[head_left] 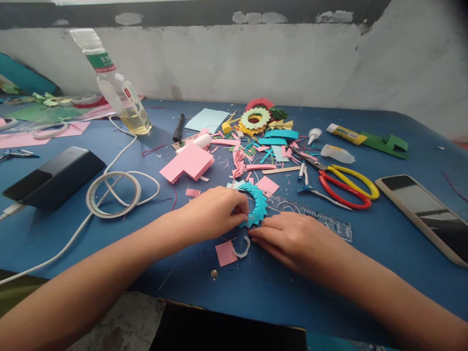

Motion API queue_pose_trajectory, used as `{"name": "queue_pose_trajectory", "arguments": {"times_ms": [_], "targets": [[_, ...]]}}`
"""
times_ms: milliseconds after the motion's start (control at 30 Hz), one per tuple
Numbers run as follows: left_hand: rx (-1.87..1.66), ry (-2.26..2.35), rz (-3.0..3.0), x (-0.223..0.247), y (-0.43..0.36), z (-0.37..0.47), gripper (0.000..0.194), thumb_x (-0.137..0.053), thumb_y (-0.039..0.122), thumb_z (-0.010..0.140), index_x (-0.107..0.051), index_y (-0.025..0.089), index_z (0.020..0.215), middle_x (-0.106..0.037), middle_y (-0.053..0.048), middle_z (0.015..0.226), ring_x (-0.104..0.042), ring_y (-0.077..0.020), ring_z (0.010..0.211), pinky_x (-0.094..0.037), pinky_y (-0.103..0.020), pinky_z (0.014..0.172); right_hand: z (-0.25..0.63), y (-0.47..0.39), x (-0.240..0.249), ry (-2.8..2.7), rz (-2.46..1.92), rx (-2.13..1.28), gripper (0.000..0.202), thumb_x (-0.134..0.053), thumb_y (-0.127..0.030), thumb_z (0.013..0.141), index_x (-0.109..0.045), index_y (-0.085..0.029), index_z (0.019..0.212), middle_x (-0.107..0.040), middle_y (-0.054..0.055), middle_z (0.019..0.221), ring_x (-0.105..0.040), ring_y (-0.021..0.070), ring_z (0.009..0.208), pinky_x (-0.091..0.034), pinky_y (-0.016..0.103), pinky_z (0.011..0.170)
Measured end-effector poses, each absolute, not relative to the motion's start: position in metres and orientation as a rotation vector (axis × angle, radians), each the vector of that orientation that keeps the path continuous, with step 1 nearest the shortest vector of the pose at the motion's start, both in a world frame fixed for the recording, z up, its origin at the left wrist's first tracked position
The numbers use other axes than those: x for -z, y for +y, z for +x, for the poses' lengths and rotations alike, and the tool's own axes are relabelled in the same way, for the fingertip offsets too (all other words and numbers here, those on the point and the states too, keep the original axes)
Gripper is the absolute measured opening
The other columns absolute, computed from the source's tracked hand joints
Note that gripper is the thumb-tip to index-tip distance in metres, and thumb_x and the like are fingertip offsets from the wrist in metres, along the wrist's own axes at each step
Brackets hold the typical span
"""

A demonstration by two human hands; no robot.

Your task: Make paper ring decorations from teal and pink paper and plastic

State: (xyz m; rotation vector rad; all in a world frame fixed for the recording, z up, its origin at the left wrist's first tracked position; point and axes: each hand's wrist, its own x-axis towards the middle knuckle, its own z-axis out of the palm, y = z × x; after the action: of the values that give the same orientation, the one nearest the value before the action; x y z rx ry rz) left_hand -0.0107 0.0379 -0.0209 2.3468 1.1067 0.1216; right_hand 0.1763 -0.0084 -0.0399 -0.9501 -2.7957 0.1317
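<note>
A blue folded-paper ring (259,202) lies on the blue table (190,287), between my hands. My left hand (215,212) is closed at the ring's left side, fingertips pinched near its inner edge; what they grip is hidden. My right hand (283,236) has its fingertips pressed together at a thin dark red thread (249,229) below the ring. Just under the hands are a pink paper square (224,253) and a curved white piece (243,247). A clear plastic ruler (329,225) lies partly behind my right hand.
Paper scraps (252,151) and finished paper rings (256,118) are heaped beyond the hands. Scissors (351,187) and a phone (427,214) lie right. Tape (91,200), a white cable (69,243), a power bank (54,178) and a tilted bottle (124,102) are left. A wall stands behind.
</note>
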Motion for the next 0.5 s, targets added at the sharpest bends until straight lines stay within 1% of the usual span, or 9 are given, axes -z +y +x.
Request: {"name": "queue_pose_trajectory", "arguments": {"times_ms": [200,500], "targets": [[-0.035,1.143,2.377,0.0224,0.0361,-0.0099,0.016,-0.046,0.022,0.081,-0.060,0.018,0.076,-0.063,-0.002,0.075,-0.055,-0.0147,0.066,-0.035,-0.024,0.055,0.1752,-0.0082,0.0404,-2.795,-0.950,-0.145,0.022,-0.043,-0.017,0.088,-0.064,-0.017,0.091,-0.065,0.004,0.071,-0.059,0.0157,0.065,-0.041,0.027,0.059],[0.063,1.086,2.453,0.0183,0.0326,-0.0111,0.021,-0.035,0.025,0.088,-0.053,0.017,0.081,-0.061,-0.003,0.082,-0.055,-0.0153,0.070,-0.036,-0.025,0.057,0.1734,-0.0083,0.0372,-2.779,-0.948,-0.155,0.024,-0.040,-0.017,0.089,-0.064,-0.019,0.091,-0.065,0.004,0.072,-0.059,0.0148,0.066,-0.041,0.025,0.059]]}}
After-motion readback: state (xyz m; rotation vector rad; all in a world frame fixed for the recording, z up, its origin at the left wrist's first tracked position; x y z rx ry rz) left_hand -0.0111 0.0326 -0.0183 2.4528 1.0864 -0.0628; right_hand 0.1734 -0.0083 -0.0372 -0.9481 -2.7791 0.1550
